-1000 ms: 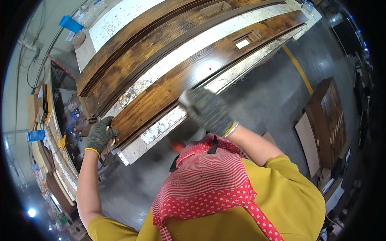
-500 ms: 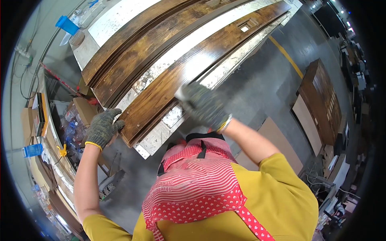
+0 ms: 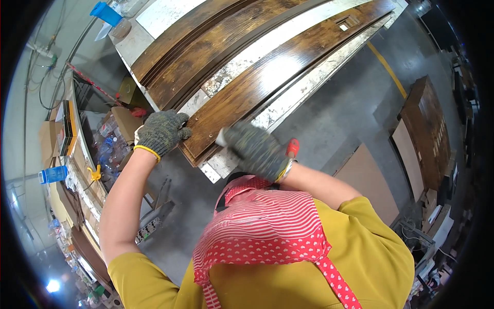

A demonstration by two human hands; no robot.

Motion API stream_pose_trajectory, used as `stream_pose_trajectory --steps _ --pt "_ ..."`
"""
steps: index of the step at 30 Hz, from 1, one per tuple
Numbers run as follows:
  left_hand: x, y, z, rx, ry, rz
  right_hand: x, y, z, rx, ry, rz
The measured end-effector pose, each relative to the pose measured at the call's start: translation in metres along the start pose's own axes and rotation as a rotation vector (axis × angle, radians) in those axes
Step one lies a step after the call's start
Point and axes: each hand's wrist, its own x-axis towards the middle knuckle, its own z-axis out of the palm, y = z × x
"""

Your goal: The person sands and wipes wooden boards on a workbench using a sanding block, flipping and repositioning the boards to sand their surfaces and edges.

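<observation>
A long dark-brown wooden board [image 3: 242, 95] with a glossy wood-grain face lies lengthwise on a paint-spattered white bench. My left hand [image 3: 160, 133], in a grey-green knit glove with a yellow cuff, grips the board's near left end, fingers curled at its edge. My right hand [image 3: 253, 149], gloved alike and somewhat blurred, is closed low over the board's near edge. Something small and white, perhaps a pad or folded cloth [image 3: 221, 138], pokes out at its fingertips; most of it is hidden. Toward the board's far end is a small rectangular cutout [image 3: 346, 23].
More brown boards [image 3: 206, 56] lie side by side beyond this one. A blue container [image 3: 106, 14] stands at the bench's far left corner. A carton of plastic bottles [image 3: 110, 147] is on the left. Brown panels [image 3: 423, 134] lean at the right, near flat cardboard [image 3: 365, 180] on the floor.
My right hand has slid along the board toward its near left end, closer to my left hand. My left hand stays at the board's end. The whole view has shifted slightly.
</observation>
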Motion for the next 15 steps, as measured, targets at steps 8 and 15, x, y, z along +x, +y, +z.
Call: stream_pose_trajectory --steps 8,15 --pt "-0.002 -0.011 0.007 0.002 -0.025 0.025 0.015 0.018 -0.033 -0.134 0.205 0.180" --pt "0.001 -0.007 0.000 0.003 -0.047 0.036 0.018 -0.074 0.041 0.156 -0.473 -0.015"
